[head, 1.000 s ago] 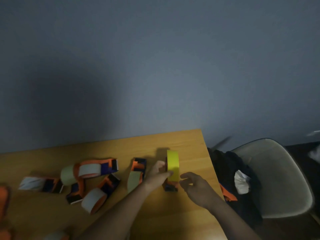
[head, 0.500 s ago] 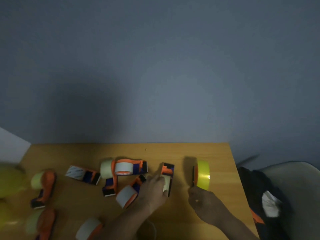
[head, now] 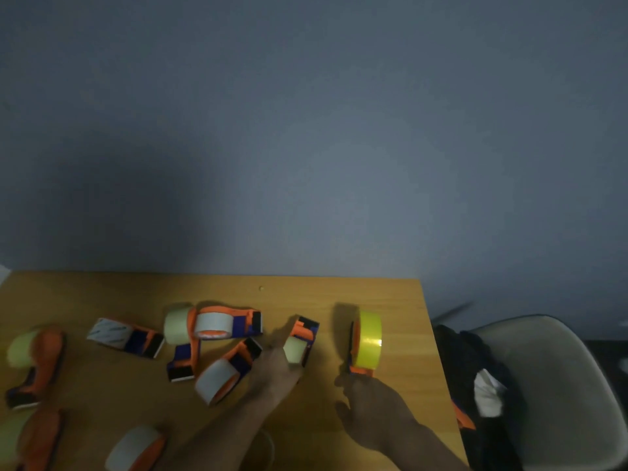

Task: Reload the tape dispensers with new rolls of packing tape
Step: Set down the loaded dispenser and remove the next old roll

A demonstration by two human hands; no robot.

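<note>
A dispenser loaded with a bright yellow roll (head: 367,341) stands on edge near the table's right side. Just below its orange base is my right hand (head: 372,407), fingers loosely curled with the tips close to it; I see no grip. My left hand (head: 275,367) lies with straight fingers on the near end of an orange and blue dispenser with a pale roll (head: 301,341). Several more dispensers lie to the left, among them one with a white roll (head: 221,377), a crossed pair (head: 212,326) and a flat one (head: 125,338).
The wooden table (head: 390,300) ends at the right beside a pale chair (head: 557,385) holding dark clothing and something white. More dispensers (head: 34,362) lie blurred at the left edge, and another roll (head: 136,448) sits at the bottom. A grey wall stands behind the table.
The yellow-roll dispenser now stands alone on the table. My left hand has left it and moved left onto the neighbouring dispenser. My right hand has dropped below its base.
</note>
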